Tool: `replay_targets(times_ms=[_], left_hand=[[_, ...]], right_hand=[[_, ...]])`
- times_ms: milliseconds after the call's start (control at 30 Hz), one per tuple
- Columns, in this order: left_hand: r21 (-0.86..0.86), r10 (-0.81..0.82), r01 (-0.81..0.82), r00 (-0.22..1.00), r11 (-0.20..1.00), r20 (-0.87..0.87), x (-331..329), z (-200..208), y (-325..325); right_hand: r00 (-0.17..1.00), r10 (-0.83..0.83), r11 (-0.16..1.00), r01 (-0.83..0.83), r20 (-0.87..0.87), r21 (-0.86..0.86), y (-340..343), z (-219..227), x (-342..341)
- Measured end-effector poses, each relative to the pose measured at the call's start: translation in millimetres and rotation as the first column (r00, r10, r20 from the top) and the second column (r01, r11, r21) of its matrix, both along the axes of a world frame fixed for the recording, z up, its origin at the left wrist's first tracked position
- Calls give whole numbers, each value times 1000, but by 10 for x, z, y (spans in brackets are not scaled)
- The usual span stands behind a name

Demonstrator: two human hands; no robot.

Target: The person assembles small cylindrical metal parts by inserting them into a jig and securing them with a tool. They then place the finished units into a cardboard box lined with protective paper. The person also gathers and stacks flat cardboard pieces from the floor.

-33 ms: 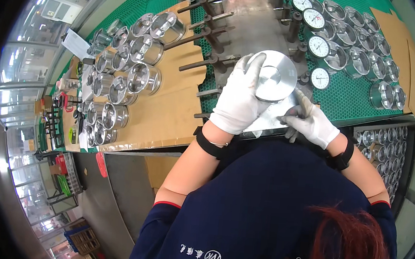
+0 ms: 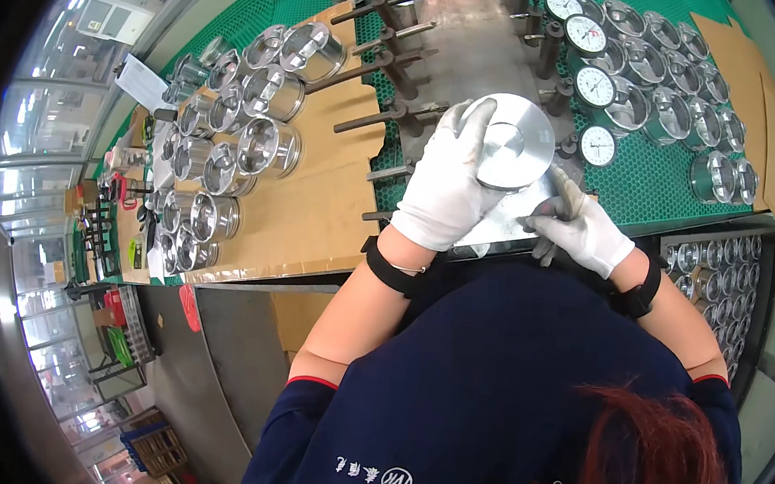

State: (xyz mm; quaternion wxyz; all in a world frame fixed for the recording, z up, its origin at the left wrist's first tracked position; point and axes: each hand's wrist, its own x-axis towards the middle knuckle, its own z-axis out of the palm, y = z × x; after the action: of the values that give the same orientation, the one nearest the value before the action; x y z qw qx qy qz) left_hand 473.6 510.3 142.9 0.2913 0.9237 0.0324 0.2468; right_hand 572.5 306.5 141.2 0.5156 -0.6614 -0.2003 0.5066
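My left hand (image 2: pixel 454 160), in a white glove with greyed fingertips, is closed round the left side of a shiny metal piston (image 2: pixel 518 145). The piston's round flat crown faces up, with ring-shaped machining marks; its underside is hidden. Beneath it lies the near end of a smooth metal plate (image 2: pixel 469 46). My right hand (image 2: pixel 582 231), gloved the same way, is beside the piston's lower right edge. Its fingers are bent and apart, one fingertip close to the rim, and I see nothing held in them.
Dial gauges (image 2: pixel 595 87) on posts line the plate's right side; metal rods on posts (image 2: pixel 402 77) line its left. Many pistons stand on cardboard (image 2: pixel 319 181) at left and on green matting (image 2: pixel 652 164) at right. A rack of pistons (image 2: pixel 716 280) is at lower right.
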Motion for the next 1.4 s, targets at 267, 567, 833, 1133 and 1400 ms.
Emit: replay_targets(times_ms=[267,567,833,1133,1400], left_hand=[[-5,30,-30,1000,1000,-3,11,-22,-19],[38,53,-54,998,998,15,35,-57,-35],[-523,-5,-71,990,849,-143,-64,285,-94],[-606,-16,-27,998,795,-66,-243,649,140],[456,930,-818,251,351,-267,-1703,143,2131]], right_hand=[[1000,18,999,-17,8,-35,8,21,14],[999,25,998,-23,29,-67,11,-2,28],[805,21,951,-200,593,238,-74,88,76],[679,-706,586,719,-201,374,-1362,-78,633],[612,-743,655,748,272,106,-2534,-989,1424]])
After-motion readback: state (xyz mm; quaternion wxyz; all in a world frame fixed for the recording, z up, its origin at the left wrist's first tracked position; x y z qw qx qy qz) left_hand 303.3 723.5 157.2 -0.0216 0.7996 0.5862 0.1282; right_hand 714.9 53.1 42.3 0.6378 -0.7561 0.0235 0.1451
